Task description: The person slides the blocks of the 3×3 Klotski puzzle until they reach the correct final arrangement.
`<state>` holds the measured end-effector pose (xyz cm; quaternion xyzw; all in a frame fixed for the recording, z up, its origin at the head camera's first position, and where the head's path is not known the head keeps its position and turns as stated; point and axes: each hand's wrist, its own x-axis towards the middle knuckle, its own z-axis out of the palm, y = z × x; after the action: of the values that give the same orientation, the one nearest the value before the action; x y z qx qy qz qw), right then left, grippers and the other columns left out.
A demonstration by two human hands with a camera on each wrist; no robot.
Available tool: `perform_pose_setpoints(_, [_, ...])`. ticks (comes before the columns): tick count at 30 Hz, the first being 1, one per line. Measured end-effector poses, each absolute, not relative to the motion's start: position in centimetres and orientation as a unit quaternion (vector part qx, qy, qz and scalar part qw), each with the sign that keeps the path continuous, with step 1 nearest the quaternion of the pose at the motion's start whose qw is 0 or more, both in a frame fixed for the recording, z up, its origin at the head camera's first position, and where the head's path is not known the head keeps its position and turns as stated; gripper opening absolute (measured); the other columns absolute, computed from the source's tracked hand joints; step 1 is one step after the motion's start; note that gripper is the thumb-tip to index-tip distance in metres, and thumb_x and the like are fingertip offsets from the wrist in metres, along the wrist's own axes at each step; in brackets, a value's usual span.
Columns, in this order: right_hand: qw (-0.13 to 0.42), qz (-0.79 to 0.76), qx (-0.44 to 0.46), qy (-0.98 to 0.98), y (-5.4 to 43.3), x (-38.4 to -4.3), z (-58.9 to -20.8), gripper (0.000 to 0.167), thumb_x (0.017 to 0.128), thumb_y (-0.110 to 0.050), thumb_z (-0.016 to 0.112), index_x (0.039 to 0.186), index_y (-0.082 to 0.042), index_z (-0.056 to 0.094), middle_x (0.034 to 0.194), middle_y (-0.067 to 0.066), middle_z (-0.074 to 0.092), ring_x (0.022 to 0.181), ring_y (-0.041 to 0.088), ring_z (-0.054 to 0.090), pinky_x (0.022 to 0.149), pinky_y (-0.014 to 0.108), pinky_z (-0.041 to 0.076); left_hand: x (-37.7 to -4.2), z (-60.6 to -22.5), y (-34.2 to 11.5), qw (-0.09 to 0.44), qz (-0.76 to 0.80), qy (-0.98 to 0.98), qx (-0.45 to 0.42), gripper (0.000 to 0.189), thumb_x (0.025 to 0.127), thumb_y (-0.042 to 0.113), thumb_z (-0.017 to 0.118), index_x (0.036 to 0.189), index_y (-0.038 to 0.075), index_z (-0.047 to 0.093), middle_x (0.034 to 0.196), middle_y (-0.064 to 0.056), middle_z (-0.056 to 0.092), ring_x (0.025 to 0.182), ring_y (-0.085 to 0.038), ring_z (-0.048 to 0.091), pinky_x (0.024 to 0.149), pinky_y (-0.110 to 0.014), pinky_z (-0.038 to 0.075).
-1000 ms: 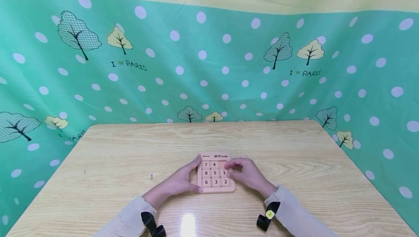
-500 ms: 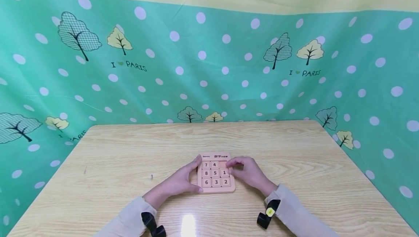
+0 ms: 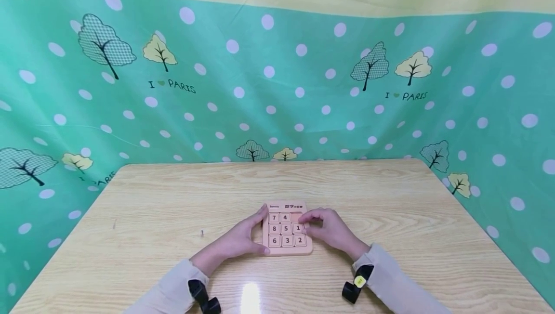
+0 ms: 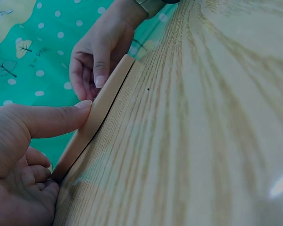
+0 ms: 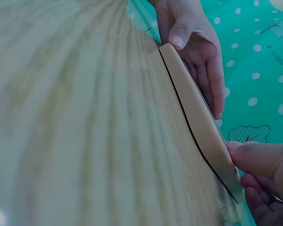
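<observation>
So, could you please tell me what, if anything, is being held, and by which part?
The left hand holds a flat, pink, rectangular number-tile board by its left edge. The right hand touches its right side; whether it grips cannot be told.

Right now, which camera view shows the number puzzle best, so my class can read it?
The head view: it looks down on the number puzzle, so its numbered tiles are readable. Both wrist views show only its near edge, side-on, with no numbers visible.
</observation>
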<state>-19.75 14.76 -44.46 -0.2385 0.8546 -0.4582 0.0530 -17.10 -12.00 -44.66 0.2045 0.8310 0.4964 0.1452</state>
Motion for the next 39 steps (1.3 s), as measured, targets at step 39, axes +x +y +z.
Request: perform_pose_setpoints(39, [0.015,-0.452,-0.207,0.868,13.7,-21.0,-44.4,0.024,0.079,-0.007,0.073,0.103,-0.011,0.07,0.106,0.002,0.069,0.101,0.022,0.061,0.094,0.044,0.048,-17.1,-44.6,-12.0,0.142,0.494,0.833,0.204,0.103,0.068,0.012,0.081,0.148,0.0,0.017,0.157,-0.01,0.008,0.144,-0.029,0.007,0.116,-0.046,0.006])
